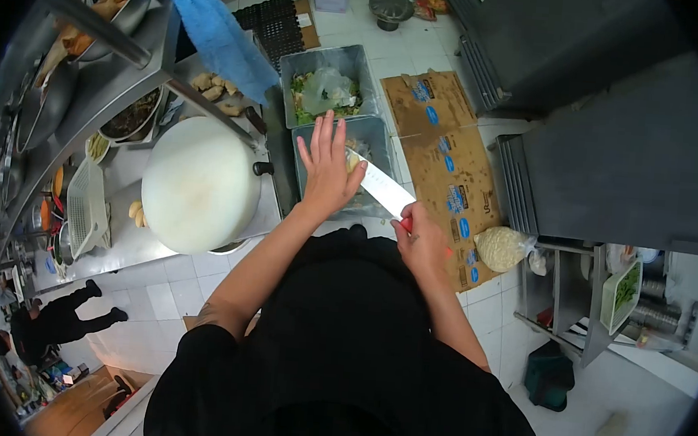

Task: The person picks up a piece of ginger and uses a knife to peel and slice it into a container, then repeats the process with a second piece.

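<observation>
My right hand (pixel 419 238) is closed round the red handle of a wide-bladed knife (pixel 386 190). The blade points up and to the left, its tip end at my left hand (pixel 330 167). The fingers of my left hand are stretched out and spread, beside a small pale yellowish piece at the blade's end. Both hands are over a grey bin (pixel 300 135) with scraps in it. Behind that stands a second grey bin (pixel 369 70) holding green leaves and a clear plastic bag.
A round white board (pixel 200 186) lies on the steel counter (pixel 266 211) at the left, below a steel shelf. Flattened cardboard (pixel 443 172) covers floor on the right, with a bag of pale pieces (pixel 502 249). Another person (pixel 54 319) stands at the lower left.
</observation>
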Motion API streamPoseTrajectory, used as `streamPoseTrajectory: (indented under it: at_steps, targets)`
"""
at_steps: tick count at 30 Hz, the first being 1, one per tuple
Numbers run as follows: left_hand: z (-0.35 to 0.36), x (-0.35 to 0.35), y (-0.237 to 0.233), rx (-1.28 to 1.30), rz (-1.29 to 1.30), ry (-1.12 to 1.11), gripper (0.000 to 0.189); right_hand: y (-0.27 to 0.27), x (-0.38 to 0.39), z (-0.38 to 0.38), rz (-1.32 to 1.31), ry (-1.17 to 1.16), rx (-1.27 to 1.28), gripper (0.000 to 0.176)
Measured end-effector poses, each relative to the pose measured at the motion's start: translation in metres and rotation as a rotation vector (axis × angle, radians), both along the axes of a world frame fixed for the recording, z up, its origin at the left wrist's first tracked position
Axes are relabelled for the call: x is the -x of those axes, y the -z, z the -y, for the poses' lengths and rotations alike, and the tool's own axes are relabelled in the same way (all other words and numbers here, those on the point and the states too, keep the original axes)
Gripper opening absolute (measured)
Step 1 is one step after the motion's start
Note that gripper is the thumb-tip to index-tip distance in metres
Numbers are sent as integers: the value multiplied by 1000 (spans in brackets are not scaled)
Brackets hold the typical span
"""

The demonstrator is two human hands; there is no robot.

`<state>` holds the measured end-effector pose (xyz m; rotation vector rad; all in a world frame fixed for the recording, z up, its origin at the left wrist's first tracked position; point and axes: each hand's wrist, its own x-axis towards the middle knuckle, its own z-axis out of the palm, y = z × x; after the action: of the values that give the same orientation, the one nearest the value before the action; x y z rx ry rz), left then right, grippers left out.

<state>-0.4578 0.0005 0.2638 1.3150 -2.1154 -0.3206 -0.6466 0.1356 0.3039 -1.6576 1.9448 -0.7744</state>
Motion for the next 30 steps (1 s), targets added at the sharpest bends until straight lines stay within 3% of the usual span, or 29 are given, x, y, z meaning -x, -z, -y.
streamPoseTrajectory:
  at_steps: [6,8,9,10,12,14,16,18,20,22,24,26,28,29,30]
  targets:
    - [23,1,40,53,82,-142,81,-3,52,-32,-108,112,-77,25]
    - [35,-16,53,37,-85,-207,72,7,69,-40,-199,109,-49,27]
    - [36,-17,36,79,-194,-282,45,4,74,-39,-193,107,-65,29]
    - [37,-26,37,91,-183,-310,45,8,80,-40,-180,112,-102,29]
    - [39,-45,39,-109,-272,-146,22,17,83,-37,-68,134,-107,27]
    - [31,-64,32,12,-281,-136,20,21,77,-31,-51,113,-93,27]
    - [20,-96,14,-374,-136,52,16,24,66,-26,-36,105,-83,26]
    - [21,-140,-2,-460,-178,130,21,26,52,-22,33,84,-21,26]
    - [32,-196,3,-725,-461,151,22,27,35,-20,42,107,-47,24]
    - [66,-264,9,-683,-584,89,19,26,11,-20,50,142,-81,22]
    - [109,-325,5,-591,-618,-142,19,24,-14,-20,58,175,-68,21]
    - [171,-396,56,-377,-536,-317,21,35,-44,-22,94,189,-22,22]
    - [215,-427,68,-281,-11,-524,25,22,-80,-23,72,186,-7,23]
    - [233,-436,80,-283,-14,-507,25,22,-95,-24,94,181,-3,24]
    - [250,-440,90,-365,164,-494,33,22,-108,-24,118,178,5,24]
